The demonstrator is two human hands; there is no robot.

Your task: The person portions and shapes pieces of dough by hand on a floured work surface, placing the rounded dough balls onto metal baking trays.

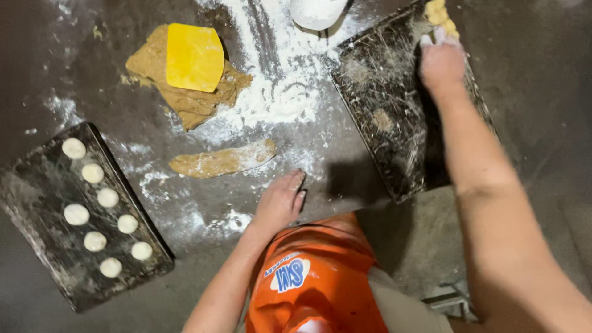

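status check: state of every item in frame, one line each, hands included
left hand: flat on the floured table, holding nothing
right hand: on the far end of the right tray, at a dough piece
right tray: dusty, nearly bare
dough piece: at the tray's far edge
left tray: carries eight round balls
dough slab: flattened, under the scraper
yellow scraper: lying on the slab
dough strip: floured, lying loose

Dim overhead light, edges perhaps blurred (shadowy).
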